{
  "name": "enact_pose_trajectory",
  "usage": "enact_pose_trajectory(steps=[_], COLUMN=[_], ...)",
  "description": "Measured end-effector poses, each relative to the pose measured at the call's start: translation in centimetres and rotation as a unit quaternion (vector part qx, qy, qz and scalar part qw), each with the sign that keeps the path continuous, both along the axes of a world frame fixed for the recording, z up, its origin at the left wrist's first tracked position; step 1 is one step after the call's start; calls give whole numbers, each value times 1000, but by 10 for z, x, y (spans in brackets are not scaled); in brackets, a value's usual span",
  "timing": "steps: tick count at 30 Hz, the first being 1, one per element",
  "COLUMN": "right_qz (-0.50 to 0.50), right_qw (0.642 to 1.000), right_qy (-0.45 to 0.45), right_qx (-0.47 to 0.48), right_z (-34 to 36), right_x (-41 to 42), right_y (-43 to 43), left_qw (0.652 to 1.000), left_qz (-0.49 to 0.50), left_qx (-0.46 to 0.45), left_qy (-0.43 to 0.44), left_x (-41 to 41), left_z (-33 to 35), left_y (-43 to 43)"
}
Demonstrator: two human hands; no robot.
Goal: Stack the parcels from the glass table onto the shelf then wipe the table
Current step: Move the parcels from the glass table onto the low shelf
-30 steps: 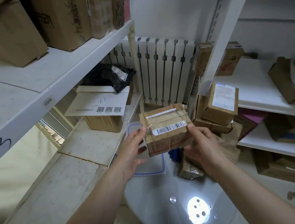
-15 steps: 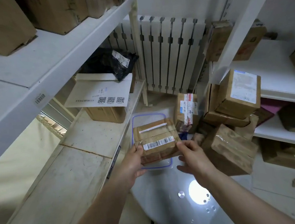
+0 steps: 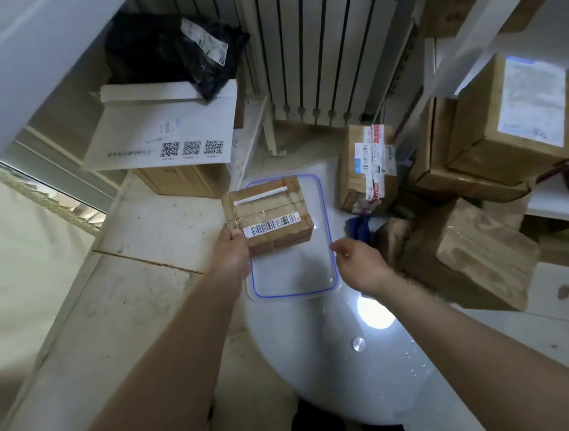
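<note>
Now we see the barcode parcel (image 3: 269, 216) much lower than a second ago, when both hands held it up in front of the shelving. It has come down over the far left corner of the blue-rimmed clear lid (image 3: 295, 273) on the glass tabletop (image 3: 324, 366), just beside the lower shelf (image 3: 142, 262). Whether it rests on the lid we cannot tell. We judge it is not yet shelved, and other parcels (image 3: 469, 254) wait nearby. Our left hand (image 3: 236, 250) alone grips the parcel's left edge, thumb on top. Our right hand (image 3: 359, 263) has let go and hangs loosely curled, empty, fingertips by the lid's rim.
</note>
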State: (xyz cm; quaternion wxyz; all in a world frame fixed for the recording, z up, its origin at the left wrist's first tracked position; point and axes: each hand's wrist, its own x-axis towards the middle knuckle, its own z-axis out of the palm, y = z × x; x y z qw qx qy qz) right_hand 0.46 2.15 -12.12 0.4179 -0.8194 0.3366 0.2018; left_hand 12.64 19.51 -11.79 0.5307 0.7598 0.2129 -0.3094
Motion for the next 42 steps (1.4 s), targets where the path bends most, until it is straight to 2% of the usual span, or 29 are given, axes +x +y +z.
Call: enact_pose_trajectory(steps=[6, 10, 26, 36, 42], right_qz=[204, 270, 350, 347, 350], right_qw=[974, 954, 920, 923, 922], right_qy=[85, 115, 131, 130, 126], right_qx=[-58, -63, -121, -107, -106], right_z=[-46, -67, -98, -99, -98], right_x=[2, 7, 18, 3, 3], right_y=[11, 13, 5, 2, -1], left_qw=[999, 999, 999, 997, 997], left_qz=[-28, -37, -26, -38, 24], left_qx=[24, 17, -16, -61, -72], left_qy=[23, 22, 17, 40, 19], left_x=[26, 46, 97, 90, 85], left_z=[-28, -43, -80, -87, -94], left_y=[-12, -25, -40, -50, -57])
